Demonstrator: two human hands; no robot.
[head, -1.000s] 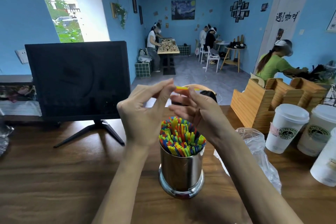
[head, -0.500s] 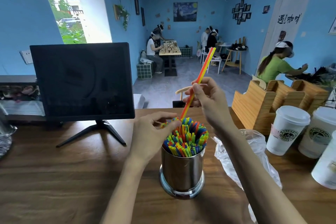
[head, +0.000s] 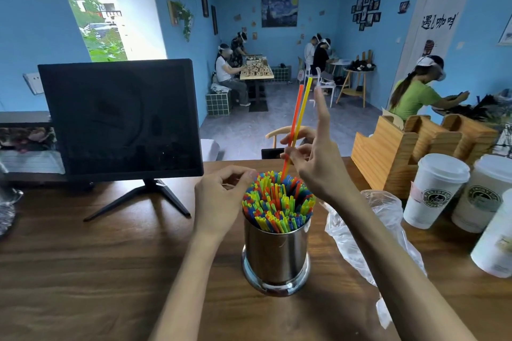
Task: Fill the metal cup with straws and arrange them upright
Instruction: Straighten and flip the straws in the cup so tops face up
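Two straws, one orange [head: 294, 119] and one yellow [head: 304, 104], now stand tall above the packed bundle, their lower ends sunk among the other straws [head: 278, 206] at the far side of the metal cup [head: 276, 255]. A second ago both hands held them level above the cup; half a second ago the right hand had tipped them steeply with their tips just reaching the bundle. Since then they have gone deeper and stand nearer upright, so my judgement is that this pair is nearly seated and only needs pushing down to match the rest. The cup looks almost full, which suggests the task is close to its end.

Largest first: the wooden surface [head: 83, 271] carries a dark monitor [head: 120, 116] at the far left, a wooden organiser [head: 393, 152] and white lidded paper cups [head: 435, 191] at the right, and a crumpled clear plastic bag [head: 360, 230] just right of the metal cup, which sits near the middle.

The right hand [head: 315, 166] is raised behind the cup, pinching the two straws low on their shafts between thumb and bent fingers, with the index finger pointing straight up; that grip is closed on the pair. The left hand [head: 221, 199] sits against the left rim, fingers curled with their tips at the straw tops; whether it pinches one I cannot tell.
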